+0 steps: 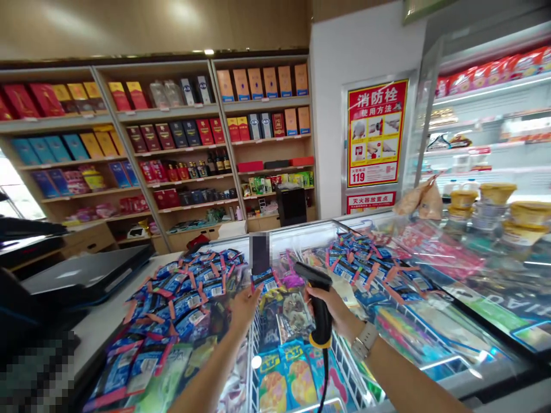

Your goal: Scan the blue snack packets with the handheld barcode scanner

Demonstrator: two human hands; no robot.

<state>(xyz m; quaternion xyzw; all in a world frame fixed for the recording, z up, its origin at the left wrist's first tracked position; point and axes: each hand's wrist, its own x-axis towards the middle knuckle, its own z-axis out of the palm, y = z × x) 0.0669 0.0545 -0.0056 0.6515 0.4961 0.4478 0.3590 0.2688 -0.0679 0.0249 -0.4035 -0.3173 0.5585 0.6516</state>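
Observation:
My left hand [245, 307] pinches the lower left edge of a small blue packet [266, 281] with a barcode facing me. Directly above that packet is a dark upright rectangle [260, 254], partly pixelated, whose kind I cannot make out. Wrapped round the handle of a black and yellow barcode scanner [321, 304] is my right hand [338, 310]. The scanner's head points left toward the packet, and its cable hangs down. Many similar blue packets [189, 287] lie heaped to the left, and another heap [365, 261] lies to the right.
Beneath my hands, a chest freezer holds white wire baskets [253, 367] of bagged goods. On the left counter [94, 321] sits a dark flat device [86, 275]. Yellow-lidded tubs [497, 194] stand at right. Shelves of boxes [163, 137] line the back wall.

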